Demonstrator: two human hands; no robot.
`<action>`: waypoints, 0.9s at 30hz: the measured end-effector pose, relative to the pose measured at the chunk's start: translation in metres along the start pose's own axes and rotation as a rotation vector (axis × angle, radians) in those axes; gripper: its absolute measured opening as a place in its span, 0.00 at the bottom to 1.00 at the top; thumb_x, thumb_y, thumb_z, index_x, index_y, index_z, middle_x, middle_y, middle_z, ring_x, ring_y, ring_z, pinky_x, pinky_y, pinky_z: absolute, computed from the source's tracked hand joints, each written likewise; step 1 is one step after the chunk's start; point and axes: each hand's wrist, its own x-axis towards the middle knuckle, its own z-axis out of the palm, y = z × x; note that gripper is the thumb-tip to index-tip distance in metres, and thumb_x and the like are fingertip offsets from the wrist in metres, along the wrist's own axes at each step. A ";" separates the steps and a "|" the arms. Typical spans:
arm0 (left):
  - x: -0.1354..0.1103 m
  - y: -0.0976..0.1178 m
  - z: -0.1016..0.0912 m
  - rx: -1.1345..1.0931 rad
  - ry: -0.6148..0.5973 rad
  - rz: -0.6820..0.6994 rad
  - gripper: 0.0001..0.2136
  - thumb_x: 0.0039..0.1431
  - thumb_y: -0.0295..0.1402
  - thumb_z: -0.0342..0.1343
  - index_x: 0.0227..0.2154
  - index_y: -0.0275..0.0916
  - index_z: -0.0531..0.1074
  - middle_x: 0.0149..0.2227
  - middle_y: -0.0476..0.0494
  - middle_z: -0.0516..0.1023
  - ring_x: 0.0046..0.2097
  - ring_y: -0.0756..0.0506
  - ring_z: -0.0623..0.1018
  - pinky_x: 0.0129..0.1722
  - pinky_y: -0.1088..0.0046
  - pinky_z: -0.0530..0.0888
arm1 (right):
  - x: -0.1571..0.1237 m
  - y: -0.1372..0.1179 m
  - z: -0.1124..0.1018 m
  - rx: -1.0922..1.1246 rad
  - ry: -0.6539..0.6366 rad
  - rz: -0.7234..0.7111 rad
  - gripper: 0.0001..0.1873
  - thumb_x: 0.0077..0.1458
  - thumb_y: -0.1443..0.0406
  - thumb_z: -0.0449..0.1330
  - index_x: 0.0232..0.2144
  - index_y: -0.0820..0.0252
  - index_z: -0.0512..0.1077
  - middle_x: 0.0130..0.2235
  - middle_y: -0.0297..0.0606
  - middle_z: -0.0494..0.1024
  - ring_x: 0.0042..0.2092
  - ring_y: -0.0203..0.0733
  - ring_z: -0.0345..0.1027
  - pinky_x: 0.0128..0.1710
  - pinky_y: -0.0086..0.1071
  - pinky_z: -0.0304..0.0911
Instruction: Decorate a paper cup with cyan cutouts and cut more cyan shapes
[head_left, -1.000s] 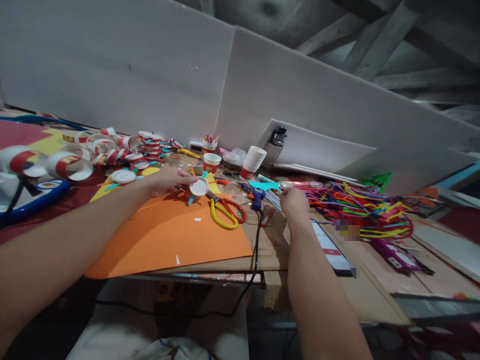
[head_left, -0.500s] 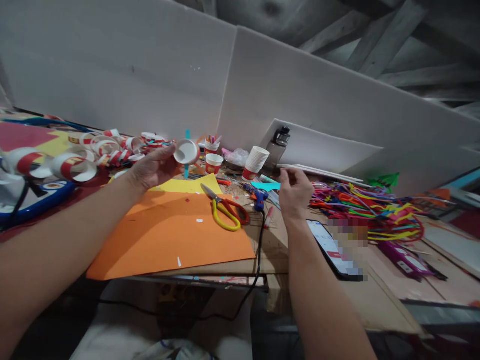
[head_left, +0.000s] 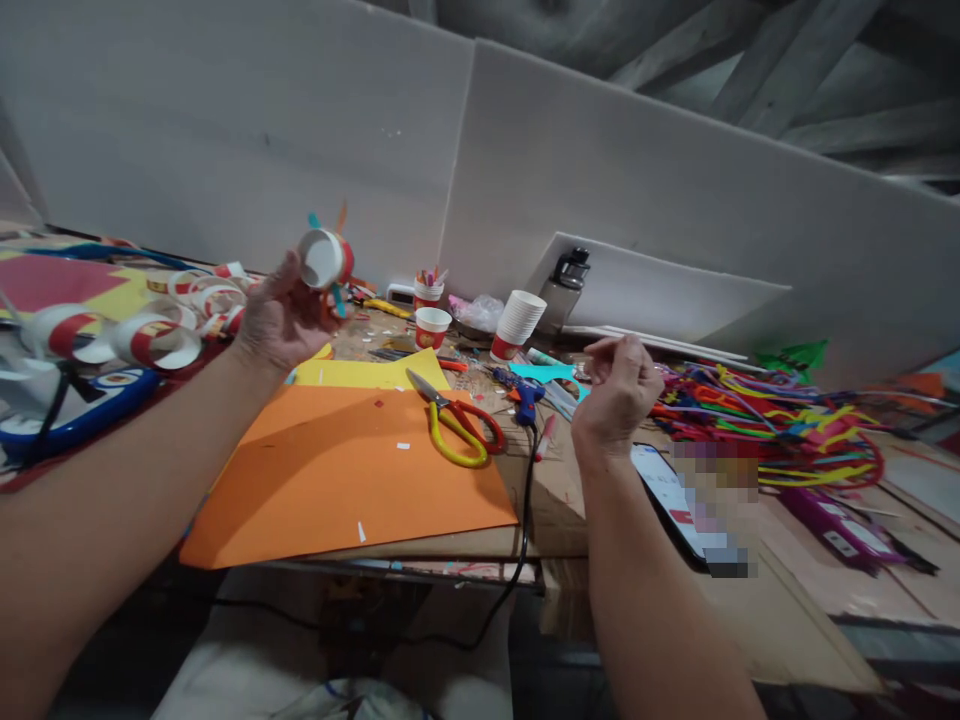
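Observation:
A red-and-white paper cup (head_left: 324, 258) with teal and orange paper strips sticking out of its sides is held up in my left hand (head_left: 281, 322). The cup lies tilted, its white open mouth turned towards me. My right hand (head_left: 619, 390) is raised over the right of the table, fingers curled in; whether anything small is between them is hidden. Below and left of it is a blue glue gun (head_left: 528, 398) with a black cord. Scissors (head_left: 457, 425) with yellow and red handles lie on an orange sheet (head_left: 337, 470), which overlaps a yellow sheet (head_left: 375, 373).
Behind stand a single paper cup (head_left: 433, 328), a cup stack (head_left: 517, 325) and a dark bottle (head_left: 562, 292). Right are a phone (head_left: 671, 505) and colourful pipe cleaners (head_left: 787, 420). Cut cup rings (head_left: 161, 335) lie left. White boards (head_left: 360, 120) rise at the back.
My left hand has moved left and up with the cup, turning it so the orange strip shows upright. The right hand has shifted slightly right and its wrist has turned.

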 end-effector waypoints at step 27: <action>-0.003 -0.034 -0.012 1.163 -0.560 -0.578 0.14 0.44 0.45 0.63 0.25 0.39 0.79 0.24 0.46 0.74 0.26 0.49 0.68 0.25 0.76 0.58 | -0.004 -0.005 -0.006 0.021 0.050 0.128 0.21 0.58 0.54 0.52 0.18 0.59 0.64 0.21 0.30 0.62 0.22 0.31 0.51 0.23 0.28 0.48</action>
